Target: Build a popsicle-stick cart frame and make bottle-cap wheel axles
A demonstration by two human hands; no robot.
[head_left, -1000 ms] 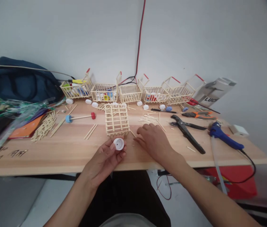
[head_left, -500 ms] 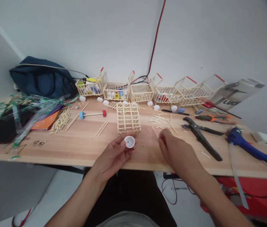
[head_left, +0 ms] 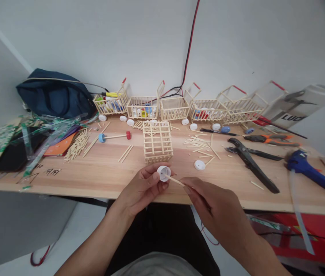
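My left hand [head_left: 146,186] holds a white bottle cap [head_left: 164,173] between thumb and fingers, its hollow side facing up toward me. In my right hand [head_left: 214,201] a thin wooden stick [head_left: 176,180] is pinched, and its far tip reaches into the hollow of the cap. Whether the tip sits in the cap's small hole, I cannot tell. Just beyond the left hand stands a small frame of wooden sticks [head_left: 158,142]. A second white cap [head_left: 199,165] lies on the table past my right hand, beside loose stick pieces.
Several small stick carts [head_left: 174,109] line the wall. An axle with blue and red caps [head_left: 115,136] lies left, near a stick pile [head_left: 77,147]. To the right are black-handled pliers [head_left: 253,165], orange-handled pliers [head_left: 271,138] and a blue glue gun [head_left: 312,172].
My right hand has brought a stick over to the cap in my left hand, its tip now inside. A second white cap now shows on the table. The view has shifted slightly.
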